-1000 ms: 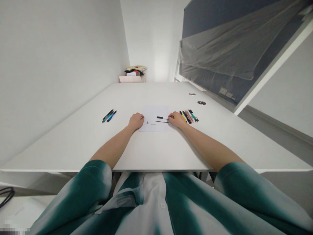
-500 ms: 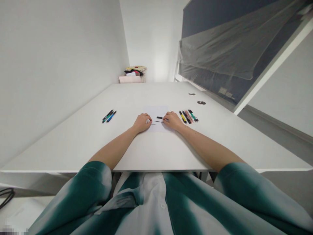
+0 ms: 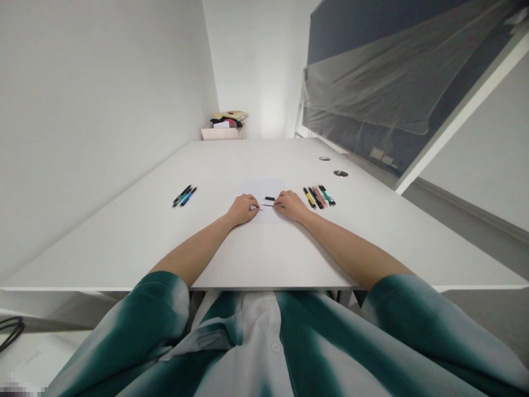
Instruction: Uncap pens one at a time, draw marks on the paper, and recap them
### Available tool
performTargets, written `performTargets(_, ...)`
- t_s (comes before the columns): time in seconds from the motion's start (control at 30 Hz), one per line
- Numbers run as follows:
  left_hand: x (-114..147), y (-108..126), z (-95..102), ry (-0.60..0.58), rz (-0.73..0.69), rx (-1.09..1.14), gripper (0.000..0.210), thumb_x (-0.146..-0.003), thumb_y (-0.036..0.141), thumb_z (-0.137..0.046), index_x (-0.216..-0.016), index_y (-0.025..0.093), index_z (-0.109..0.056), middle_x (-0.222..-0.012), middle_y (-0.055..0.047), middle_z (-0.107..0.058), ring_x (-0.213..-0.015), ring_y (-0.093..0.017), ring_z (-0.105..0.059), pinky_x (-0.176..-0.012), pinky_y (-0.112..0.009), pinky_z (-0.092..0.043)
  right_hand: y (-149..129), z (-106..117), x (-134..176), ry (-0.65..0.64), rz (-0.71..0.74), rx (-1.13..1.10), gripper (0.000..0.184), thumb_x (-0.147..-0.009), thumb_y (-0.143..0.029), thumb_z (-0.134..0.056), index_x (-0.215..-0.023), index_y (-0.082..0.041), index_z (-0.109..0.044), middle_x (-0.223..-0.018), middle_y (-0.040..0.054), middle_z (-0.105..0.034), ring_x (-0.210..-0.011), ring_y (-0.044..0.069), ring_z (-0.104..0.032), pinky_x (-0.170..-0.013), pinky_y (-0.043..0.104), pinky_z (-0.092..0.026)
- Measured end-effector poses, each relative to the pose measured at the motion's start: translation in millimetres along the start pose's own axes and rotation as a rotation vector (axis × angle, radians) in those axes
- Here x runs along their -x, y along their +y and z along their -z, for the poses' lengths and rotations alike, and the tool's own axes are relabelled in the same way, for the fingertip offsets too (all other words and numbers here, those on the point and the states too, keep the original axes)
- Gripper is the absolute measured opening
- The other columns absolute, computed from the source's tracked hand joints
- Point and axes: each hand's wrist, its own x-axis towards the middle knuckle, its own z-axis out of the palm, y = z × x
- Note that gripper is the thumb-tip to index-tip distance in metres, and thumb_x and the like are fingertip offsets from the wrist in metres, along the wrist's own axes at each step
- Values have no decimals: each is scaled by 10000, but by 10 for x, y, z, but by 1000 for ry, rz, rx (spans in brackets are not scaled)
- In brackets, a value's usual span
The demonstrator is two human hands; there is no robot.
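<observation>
A pale sheet of paper (image 3: 264, 186) lies on the white table between my two hands. My left hand (image 3: 243, 209) rests at its left edge, fingers pinched at a thin greyish piece (image 3: 260, 209), mostly hidden, so its kind is unclear. On the right side of the sheet, my right hand (image 3: 291, 204) has its fingertips closed on the end of a thin dark rod (image 3: 267, 205), which looks like a pen refill and points left. Just above the rod lies a short black piece (image 3: 270, 198), perhaps a pen cap, close to my right fingertips.
Several pens (image 3: 184, 196) lie together on the left. Another row of pens and markers (image 3: 319, 197) sits just right of my right hand. Round metal table inserts (image 3: 340, 173) are farther back. A box of cloth-like items (image 3: 223, 134) stands at the far end.
My left hand has slid slightly right, its fingertips now nearer the thin greyish piece's visible end. My right hand has shifted very slightly left and stays on the rod.
</observation>
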Motion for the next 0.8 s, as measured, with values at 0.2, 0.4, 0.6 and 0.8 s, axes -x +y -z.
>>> performTargets(0.2, -5, -20, -21, 9, -9, 0, 217, -851, 269, -545, -896, 194, -744, -1041, -80, -697, -1007, -240, -608, -976, -400, -456, 18, -27, -10, 1, 5, -4, 230, -911, -210, -552, -990, -163, -763, -1065, 122, -679, -1039, 250, -556, -900, 315, -383)
performTargets(0.4, -5, -17, -3, 24, -3, -14, 224, -849, 261, -532, -903, 185, -736, -1038, -83, -699, -991, -244, -610, -962, -402, -463, 59, -41, -14, 40, 65, -6, 220, -902, -199, -557, -977, -146, -758, -1037, 121, -683, -1005, 251, -562, -893, 322, -388)
performTargets(0.6, -15, -27, -6, 44, 13, -28, 231, -853, 259, -519, -889, 183, -734, -1016, -87, -702, -977, -245, -615, -952, -404, -470, 112, -39, -9, 77, 165, -12, 204, -888, -172, -563, -962, -140, -751, -1016, 127, -678, -986, 250, -562, -888, 335, -385)
performTargets(0.8, -11, -37, -12, 34, 15, -36, 232, -857, 254, -520, -903, 174, -733, -1025, -96, -703, -986, -253, -617, -947, -409, -471, 106, -38, -5, 62, 188, -22, 201, -892, -186, -562, -955, -148, -749, -1005, 125, -674, -988, 251, -555, -876, 340, -380)
